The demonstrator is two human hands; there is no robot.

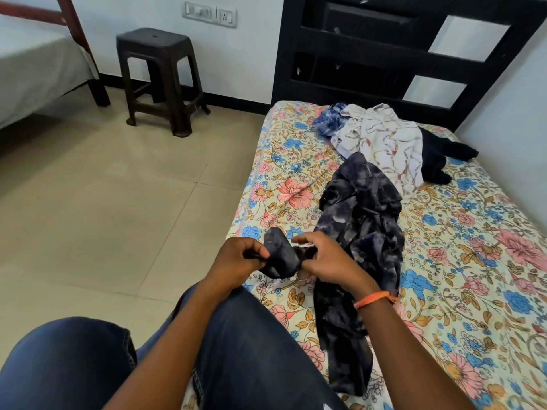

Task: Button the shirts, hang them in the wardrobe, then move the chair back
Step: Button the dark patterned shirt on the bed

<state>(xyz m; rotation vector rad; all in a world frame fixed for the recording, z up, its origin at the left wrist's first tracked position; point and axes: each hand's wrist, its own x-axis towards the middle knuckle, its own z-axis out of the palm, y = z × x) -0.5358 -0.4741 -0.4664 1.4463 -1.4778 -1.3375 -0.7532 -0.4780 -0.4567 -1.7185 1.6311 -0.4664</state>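
A dark navy tie-dyed cotton shirt point(359, 232) is spread along the floral-sheeted bed point(473, 261). Its near edge is pinched by the left hand point(236, 261) and the right hand point(328, 261), fingers curled on the cloth. At 12 o'clock, 3 more garments are heaped: a white patterned shirt point(384, 143), a blue checked shirt point(330, 121) and a black garment point(444, 155). A dark brown plastic stool point(161, 78) is seen at 10 o'clock.

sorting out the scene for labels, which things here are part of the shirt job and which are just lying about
Part of the job:
dark shirt, gripped by left hand and right hand
white shirt
blue shirt
black garment, may be a shirt, cannot tell

Just there:
stool
bed
headboard
socket plate
second bed
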